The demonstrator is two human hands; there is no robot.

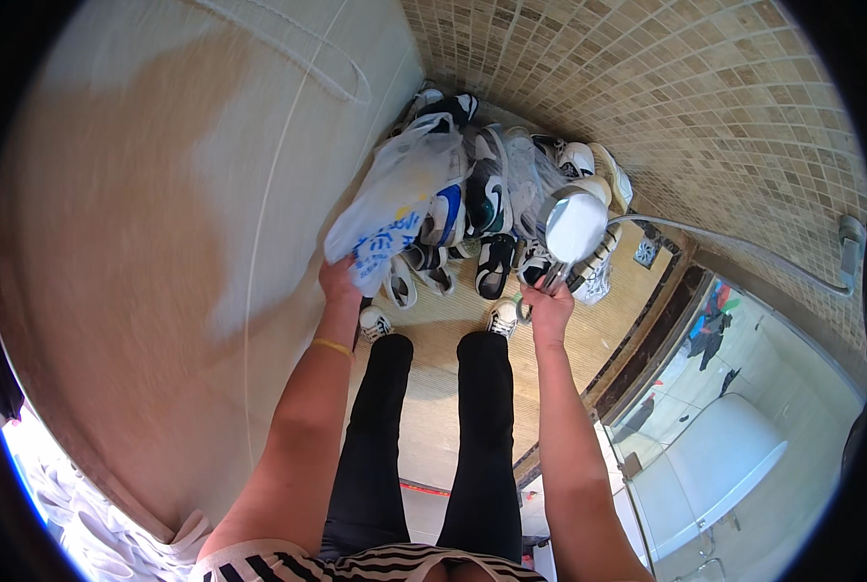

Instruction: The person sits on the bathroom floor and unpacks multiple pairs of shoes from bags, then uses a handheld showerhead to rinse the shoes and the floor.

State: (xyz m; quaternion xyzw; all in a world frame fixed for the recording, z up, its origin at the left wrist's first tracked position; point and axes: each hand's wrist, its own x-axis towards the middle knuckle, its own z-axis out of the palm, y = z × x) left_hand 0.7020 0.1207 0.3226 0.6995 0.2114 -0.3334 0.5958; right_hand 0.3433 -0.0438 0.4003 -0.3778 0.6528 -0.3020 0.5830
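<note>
My left hand [339, 281] is closed on the near end of a translucent white plastic bag [409, 170] with blue and yellow print. The bag stretches away from my hand over the left side of a heap of shoes. In my right hand [551, 312] is the handle of a round chrome shower head [576, 227] with a pale face, held over the right part of the heap. Among the shoes are a dark sneaker with a white side mark [489, 184], a blue and white sneaker [444, 215] and a black and white shoe [494, 265].
The heap lies in a corner between a smooth beige wall [191, 194] and a mosaic-tiled wall [686, 116]. From a wall bracket [850, 247], a metal hose [744, 242] runs toward the shower head. A floor drain [646, 252] and a dark raised sill [647, 339] lie on the right.
</note>
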